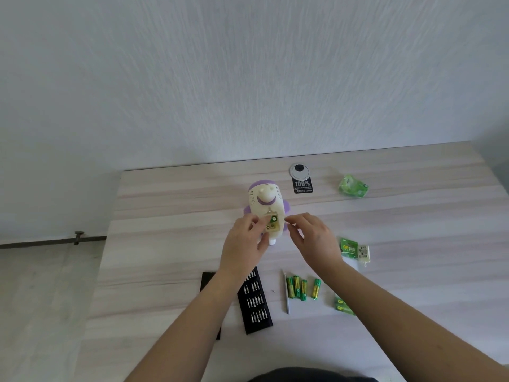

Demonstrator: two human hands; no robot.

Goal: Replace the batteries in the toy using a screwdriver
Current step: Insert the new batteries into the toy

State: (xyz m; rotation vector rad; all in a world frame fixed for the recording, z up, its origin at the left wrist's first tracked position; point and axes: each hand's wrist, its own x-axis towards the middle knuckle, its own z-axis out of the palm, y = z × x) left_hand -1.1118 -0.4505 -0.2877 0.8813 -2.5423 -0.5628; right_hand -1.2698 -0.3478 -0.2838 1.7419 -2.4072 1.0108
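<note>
A cream and purple toy (265, 202) lies on its front on the wooden table (165, 205), its battery compartment (272, 222) open with green batteries showing inside. My left hand (245, 244) grips the toy's lower left side, thumb at the compartment. My right hand (311, 238) hovers just right of the compartment, fingertips pinched close together; whether they hold anything is unclear. The slim screwdriver (286, 292) lies on the table below, beside several loose green batteries (301, 288).
A black bit tray (254, 301) sits under my left forearm. The compartment cover (364, 253) rests by a green battery card (348, 248); another green pack (343, 306) lies near my right forearm. A crumpled green wrapper (353, 186) and a black label (302, 185) are at the back.
</note>
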